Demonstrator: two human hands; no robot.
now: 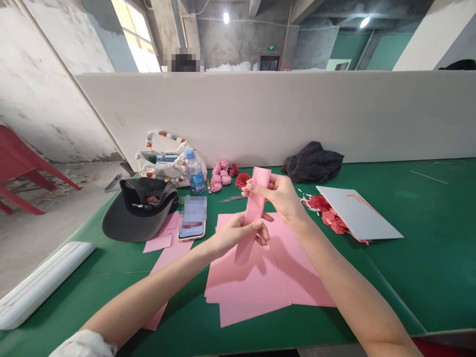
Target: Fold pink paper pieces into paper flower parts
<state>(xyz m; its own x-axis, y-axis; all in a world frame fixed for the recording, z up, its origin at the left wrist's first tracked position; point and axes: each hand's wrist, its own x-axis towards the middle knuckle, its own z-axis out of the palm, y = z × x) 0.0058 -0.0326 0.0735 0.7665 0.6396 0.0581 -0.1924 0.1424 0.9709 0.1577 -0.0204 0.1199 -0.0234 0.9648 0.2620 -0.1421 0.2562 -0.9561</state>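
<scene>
A long, narrow strip of folded pink paper [256, 207] is held up at a slant over the table. My left hand [250, 229] grips its lower part, thumb in front and fingers behind. Higher up, my right hand [277, 194] pinches the strip near its top end, the thumb lying across its face. Below both hands lie several large pink paper sheets [249, 287], overlapping on the green tabletop [193, 317]. The strip's lower end blends into the pink sheets beneath, so its edge is hard to make out.
Leftward are a dark cap [137, 213], a phone [192, 218], a water bottle [195, 173], a beaded bag [163, 166] and pink paper pieces [159, 243]. Pink paper flowers [220, 176] and thin wires [233, 199] lie behind. Rightward: a black cloth [314, 162], red paper flowers [333, 221] and a white board [359, 213].
</scene>
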